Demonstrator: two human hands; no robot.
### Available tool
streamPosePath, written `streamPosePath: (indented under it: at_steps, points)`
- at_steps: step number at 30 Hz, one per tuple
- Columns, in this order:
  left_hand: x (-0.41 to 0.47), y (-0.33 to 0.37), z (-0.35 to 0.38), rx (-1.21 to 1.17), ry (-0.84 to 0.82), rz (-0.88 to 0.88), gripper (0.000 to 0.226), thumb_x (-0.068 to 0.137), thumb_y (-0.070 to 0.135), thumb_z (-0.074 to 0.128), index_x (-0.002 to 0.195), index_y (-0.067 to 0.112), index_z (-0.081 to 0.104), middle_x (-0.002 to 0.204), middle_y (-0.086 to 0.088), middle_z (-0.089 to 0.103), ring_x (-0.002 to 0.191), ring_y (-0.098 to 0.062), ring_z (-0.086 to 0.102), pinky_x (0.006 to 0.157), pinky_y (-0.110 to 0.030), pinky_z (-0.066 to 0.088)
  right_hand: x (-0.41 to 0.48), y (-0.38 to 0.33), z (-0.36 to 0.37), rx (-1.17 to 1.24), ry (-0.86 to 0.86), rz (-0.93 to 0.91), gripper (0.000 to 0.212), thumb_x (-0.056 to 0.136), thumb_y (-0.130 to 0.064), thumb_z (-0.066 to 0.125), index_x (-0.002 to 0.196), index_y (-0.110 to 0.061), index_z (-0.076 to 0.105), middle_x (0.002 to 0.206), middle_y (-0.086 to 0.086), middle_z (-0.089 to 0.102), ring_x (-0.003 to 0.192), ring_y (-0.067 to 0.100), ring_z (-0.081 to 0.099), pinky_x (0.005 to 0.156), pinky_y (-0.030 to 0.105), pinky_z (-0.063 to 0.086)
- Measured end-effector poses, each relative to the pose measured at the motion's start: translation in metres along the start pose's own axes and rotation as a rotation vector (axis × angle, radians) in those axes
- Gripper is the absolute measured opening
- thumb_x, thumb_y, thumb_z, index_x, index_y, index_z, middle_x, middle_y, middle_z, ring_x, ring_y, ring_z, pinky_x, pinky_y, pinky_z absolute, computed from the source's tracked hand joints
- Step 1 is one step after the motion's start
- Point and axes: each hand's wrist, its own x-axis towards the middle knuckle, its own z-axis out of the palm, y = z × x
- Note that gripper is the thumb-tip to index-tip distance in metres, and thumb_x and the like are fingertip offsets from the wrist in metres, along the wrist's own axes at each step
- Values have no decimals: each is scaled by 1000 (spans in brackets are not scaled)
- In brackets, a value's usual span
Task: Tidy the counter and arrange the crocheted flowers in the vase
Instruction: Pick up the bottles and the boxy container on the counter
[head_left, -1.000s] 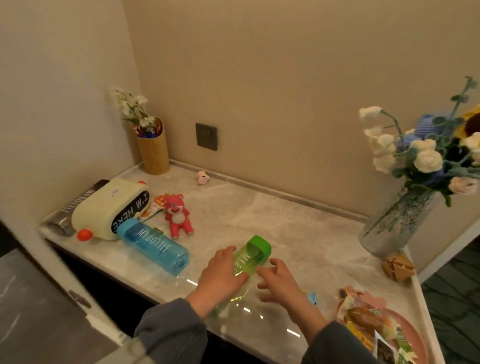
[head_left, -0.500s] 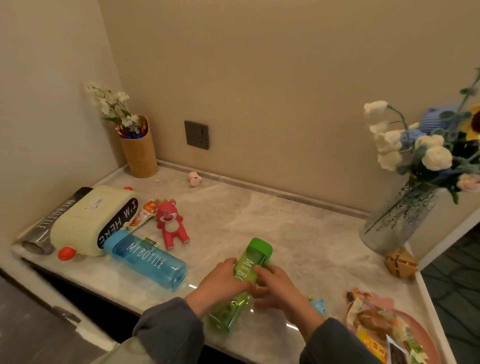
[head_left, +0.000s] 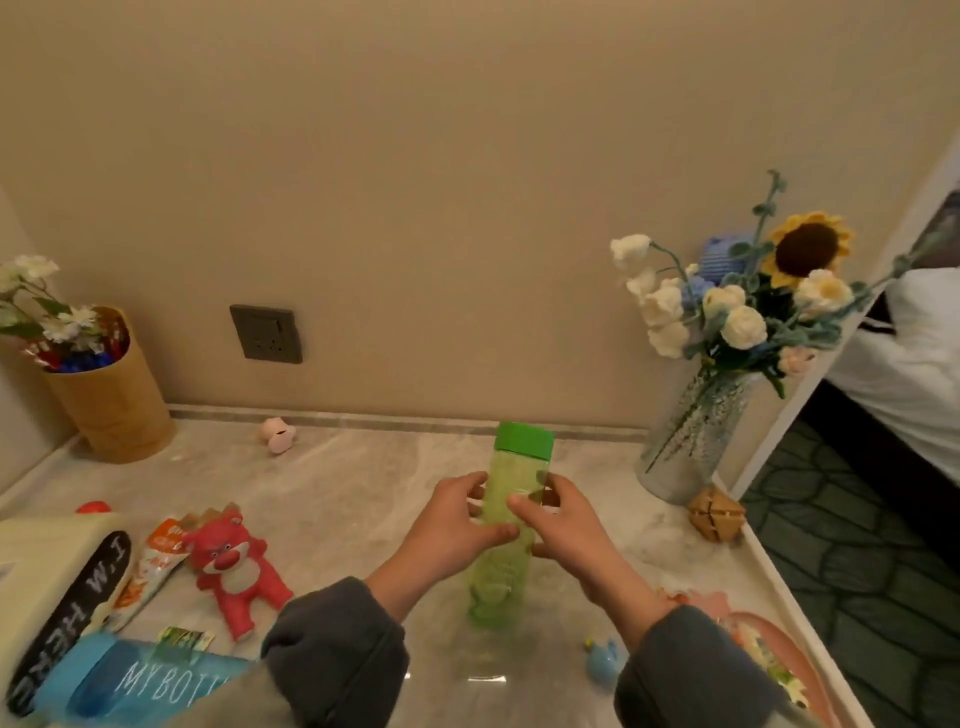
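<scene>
A green see-through bottle (head_left: 506, 566) with a green cap stands upright on the marble counter (head_left: 363, 478), near its front middle. My left hand (head_left: 457, 525) grips its left side and my right hand (head_left: 563, 525) its right side, at mid-height. At the back right a glass vase (head_left: 691, 441) holds crocheted flowers (head_left: 737, 301): white blooms, a blue one and a sunflower.
A blue bottle (head_left: 135, 680) lies at the front left beside a cream box (head_left: 47, 587), a snack packet (head_left: 150, 566) and a red bear toy (head_left: 234, 566). A paper cup of flowers (head_left: 111, 395) stands back left. A wooden puzzle (head_left: 717, 512), pink plate (head_left: 774, 654) and small blue toy (head_left: 605, 660) sit right.
The green bottle lay tilted on the counter and now stands upright between both hands. My view has swung right and lower.
</scene>
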Motion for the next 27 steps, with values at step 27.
streamPosePath:
  at_steps: [27]
  points:
    - [171, 65, 120, -163, 23, 143, 63, 73, 12, 81, 127, 9, 48, 120, -6, 60, 112, -20, 58, 99, -42, 47, 133, -11, -148, -300, 142, -180, 38, 83, -7, 64, 118, -19, 58, 112, 3, 68, 105, 22, 64, 94, 43, 51]
